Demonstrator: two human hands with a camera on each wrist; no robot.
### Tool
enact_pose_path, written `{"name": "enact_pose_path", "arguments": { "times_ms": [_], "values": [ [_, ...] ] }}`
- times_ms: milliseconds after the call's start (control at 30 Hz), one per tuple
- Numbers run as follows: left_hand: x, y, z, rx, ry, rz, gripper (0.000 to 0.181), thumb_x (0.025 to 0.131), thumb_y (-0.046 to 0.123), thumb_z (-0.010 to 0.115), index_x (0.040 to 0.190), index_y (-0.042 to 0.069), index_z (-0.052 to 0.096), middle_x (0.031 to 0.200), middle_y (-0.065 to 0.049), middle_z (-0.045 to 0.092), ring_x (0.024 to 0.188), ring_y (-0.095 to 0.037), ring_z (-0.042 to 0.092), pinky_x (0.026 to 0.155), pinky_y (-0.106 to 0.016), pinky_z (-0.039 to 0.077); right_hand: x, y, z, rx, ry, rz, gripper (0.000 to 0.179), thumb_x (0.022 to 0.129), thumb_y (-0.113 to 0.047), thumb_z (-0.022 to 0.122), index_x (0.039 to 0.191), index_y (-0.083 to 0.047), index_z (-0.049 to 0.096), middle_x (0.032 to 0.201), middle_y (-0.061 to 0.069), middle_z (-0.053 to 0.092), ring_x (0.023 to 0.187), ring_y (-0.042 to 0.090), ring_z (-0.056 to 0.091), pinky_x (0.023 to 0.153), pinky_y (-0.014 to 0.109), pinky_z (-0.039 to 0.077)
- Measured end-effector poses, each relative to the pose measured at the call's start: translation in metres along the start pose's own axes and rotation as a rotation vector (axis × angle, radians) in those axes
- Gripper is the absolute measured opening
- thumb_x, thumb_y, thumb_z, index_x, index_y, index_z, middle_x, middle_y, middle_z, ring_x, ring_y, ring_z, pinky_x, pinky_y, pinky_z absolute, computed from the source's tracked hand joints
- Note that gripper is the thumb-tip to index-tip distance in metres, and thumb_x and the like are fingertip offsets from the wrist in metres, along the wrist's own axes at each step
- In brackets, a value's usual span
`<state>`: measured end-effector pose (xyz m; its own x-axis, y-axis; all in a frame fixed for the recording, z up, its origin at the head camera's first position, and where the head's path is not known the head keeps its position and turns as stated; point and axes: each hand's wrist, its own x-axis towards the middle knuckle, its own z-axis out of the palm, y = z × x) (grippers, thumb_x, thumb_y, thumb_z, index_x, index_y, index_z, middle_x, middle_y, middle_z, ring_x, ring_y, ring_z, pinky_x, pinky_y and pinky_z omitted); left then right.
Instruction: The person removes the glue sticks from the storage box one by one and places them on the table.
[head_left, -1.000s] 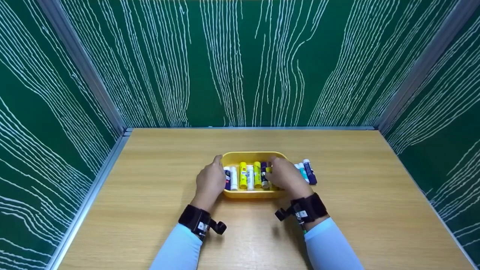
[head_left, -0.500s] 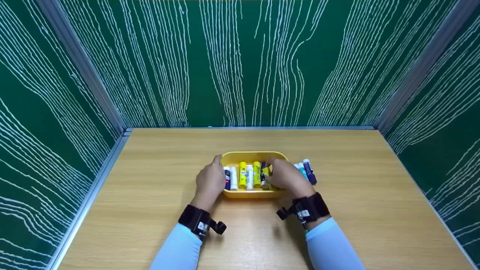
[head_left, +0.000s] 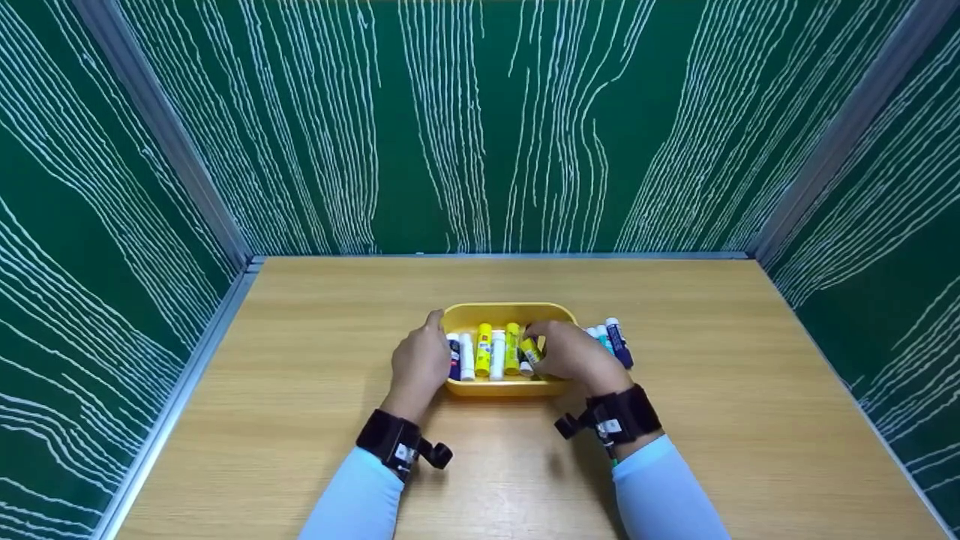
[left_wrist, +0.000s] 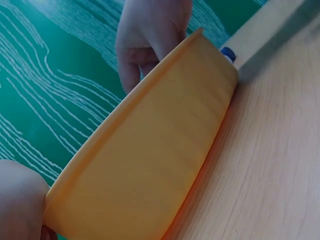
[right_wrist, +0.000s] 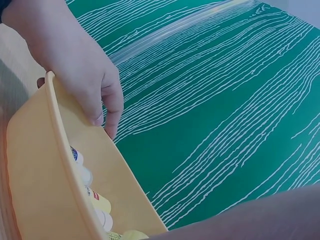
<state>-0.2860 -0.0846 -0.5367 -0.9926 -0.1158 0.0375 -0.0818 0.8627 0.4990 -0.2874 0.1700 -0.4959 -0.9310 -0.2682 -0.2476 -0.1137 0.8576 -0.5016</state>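
A yellow bin (head_left: 510,388) sits on the table with several glue sticks in a row inside it. Among them are a yellow glue stick (head_left: 484,349), a white one (head_left: 498,356) and a dark blue one (head_left: 454,357). My left hand (head_left: 421,364) grips the bin's left end, thumb on the inside of the wall in the right wrist view. At the bin's right end, my right hand (head_left: 576,352) reaches inside and pinches a tilted yellow glue stick (head_left: 532,349). A dark glue stick partly shows beneath it. In the left wrist view, the bin wall hides the right fingertips.
Right of the bin, a dark blue glue stick (head_left: 619,345) and a teal-and-white one (head_left: 604,337) lie on the wooden table (head_left: 315,322). Green panels (head_left: 510,135) with white lines stand behind and at both sides.
My right fingers have shifted slightly left inside the bin, and the pinched yellow glue stick has come into view and tilted over the dark one. The left hand stays put.
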Motion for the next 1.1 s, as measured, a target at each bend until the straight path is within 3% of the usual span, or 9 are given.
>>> {"name": "enact_pose_path", "arguments": {
  "times_ms": [133, 267, 433, 633, 767, 1100],
  "values": [
    [0.000, -0.001, 0.001, -0.001, 0.008, 0.010, 0.046, 0.124, 0.026, 0.044, 0.167, 0.015, 0.055, 0.123, -0.019, 0.084, 0.102, -0.032, 0.083, 0.087, -0.052, 0.068, 0.000, 0.001, 0.000, -0.022, 0.019, -0.039, 0.058, 0.094, -0.017, 0.095, 0.148, -0.012, 0.074, 0.096, 0.006, 0.072, 0.082, 0.023, 0.061, 0.071, 0.033, 0.048],
    [0.000, -0.003, 0.002, -0.004, 0.028, 0.033, 0.044, 0.123, 0.025, 0.045, 0.164, 0.015, 0.057, 0.120, -0.020, 0.084, 0.100, -0.035, 0.083, 0.085, -0.054, 0.067, 0.002, 0.000, 0.000, -0.035, 0.026, -0.050, 0.045, 0.094, -0.021, 0.096, 0.131, -0.006, 0.077, 0.091, 0.005, 0.072, 0.074, 0.019, 0.059, 0.067, 0.031, 0.046],
    [0.001, -0.003, 0.002, -0.005, 0.036, 0.042, 0.044, 0.124, 0.025, 0.043, 0.164, 0.015, 0.058, 0.118, -0.021, 0.084, 0.099, -0.036, 0.083, 0.083, -0.055, 0.067, 0.002, -0.003, -0.001, 0.004, 0.009, -0.004, 0.034, 0.094, -0.018, 0.095, 0.121, -0.005, 0.077, 0.090, 0.006, 0.072, 0.068, 0.020, 0.060, 0.063, 0.030, 0.046],
    [0.001, -0.003, 0.002, 0.000, 0.029, 0.035, 0.044, 0.123, 0.025, 0.045, 0.165, 0.015, 0.057, 0.121, -0.020, 0.084, 0.099, -0.033, 0.083, 0.084, -0.053, 0.068, 0.003, -0.003, -0.003, 0.067, 0.060, 0.047, 0.042, 0.097, -0.010, 0.085, 0.137, -0.003, 0.076, 0.106, 0.012, 0.075, 0.084, 0.026, 0.065, 0.071, 0.033, 0.051],
    [0.001, -0.003, 0.001, 0.004, 0.024, 0.029, 0.044, 0.123, 0.024, 0.046, 0.165, 0.015, 0.056, 0.121, -0.019, 0.084, 0.098, -0.031, 0.083, 0.084, -0.052, 0.068, 0.004, -0.005, -0.006, 0.090, 0.082, 0.083, 0.046, 0.103, -0.015, 0.080, 0.146, -0.003, 0.072, 0.118, 0.016, 0.076, 0.095, 0.029, 0.068, 0.077, 0.034, 0.054],
    [0.000, -0.002, 0.001, -0.005, 0.036, 0.041, 0.044, 0.124, 0.026, 0.044, 0.164, 0.014, 0.057, 0.113, -0.020, 0.085, 0.094, -0.032, 0.082, 0.081, -0.052, 0.068, 0.003, -0.008, -0.013, 0.159, 0.108, 0.113, 0.050, 0.106, -0.020, 0.081, 0.153, -0.006, 0.070, 0.129, 0.019, 0.075, 0.101, 0.030, 0.070, 0.076, 0.031, 0.058]
  ]
}}
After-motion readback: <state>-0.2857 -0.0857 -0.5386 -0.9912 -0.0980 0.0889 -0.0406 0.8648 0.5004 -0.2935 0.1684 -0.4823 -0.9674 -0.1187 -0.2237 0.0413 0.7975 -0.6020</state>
